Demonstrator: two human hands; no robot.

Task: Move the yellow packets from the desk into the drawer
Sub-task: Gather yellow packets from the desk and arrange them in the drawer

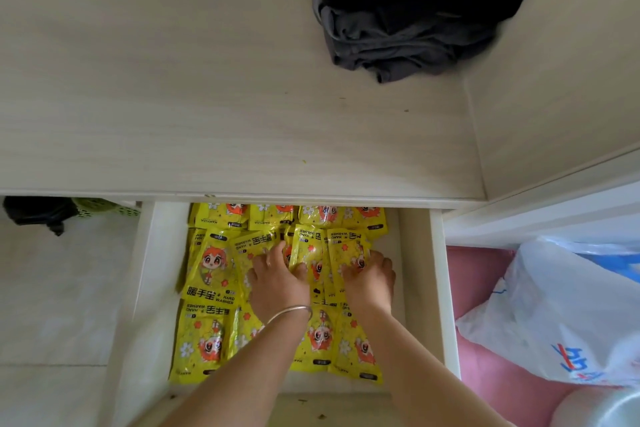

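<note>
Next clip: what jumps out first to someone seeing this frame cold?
The bright yellow packets lining the open drawer below the desk edge catch the eye first. Both hands are in among them: the left hand, a bangle on its wrist, and the right hand touch upright packets at the middle. A dark bundle of cloth lies on the desk at upper right.
</note>
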